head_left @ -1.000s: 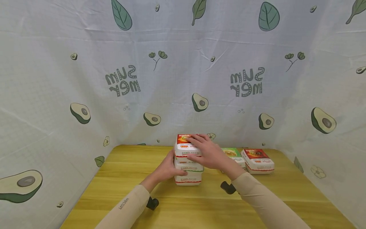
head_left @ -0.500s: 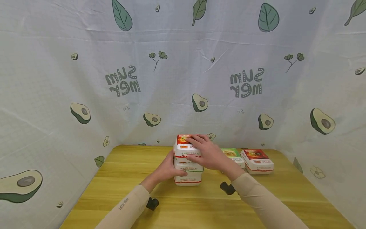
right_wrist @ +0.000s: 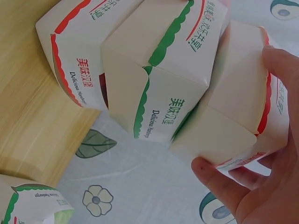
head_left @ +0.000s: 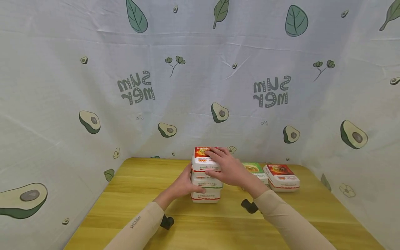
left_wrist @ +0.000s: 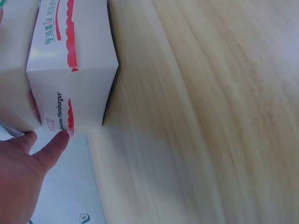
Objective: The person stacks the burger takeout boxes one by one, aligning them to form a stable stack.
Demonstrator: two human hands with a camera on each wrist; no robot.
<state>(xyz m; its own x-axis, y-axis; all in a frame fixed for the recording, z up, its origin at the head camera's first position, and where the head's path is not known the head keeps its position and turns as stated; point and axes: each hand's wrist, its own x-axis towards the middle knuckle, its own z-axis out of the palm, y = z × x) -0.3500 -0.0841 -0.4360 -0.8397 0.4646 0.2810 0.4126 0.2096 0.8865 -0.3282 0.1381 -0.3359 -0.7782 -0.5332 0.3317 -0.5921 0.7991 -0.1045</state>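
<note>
Three white hamburger boxes stand stacked in the middle of the table in the head view. The top box [head_left: 200,166] has red trim and a red picture lid, the middle box [head_left: 207,183] green trim, the bottom box [head_left: 205,199] red trim. My left hand [head_left: 181,184] holds the stack's left side low down, thumb in front; in the left wrist view, fingertips touch the bottom box's end. With the thumb in front and fingers over its lid and side, my right hand [head_left: 229,169] grips the top box, which sits slightly askew in the right wrist view.
Right of the stack, a green-lidded hamburger box [head_left: 255,169] stands partly behind my right forearm. Beside it is a red-lidded hamburger box [head_left: 282,177]. A printed curtain [head_left: 187,86] hangs behind the wooden table [head_left: 137,180] and along its sides.
</note>
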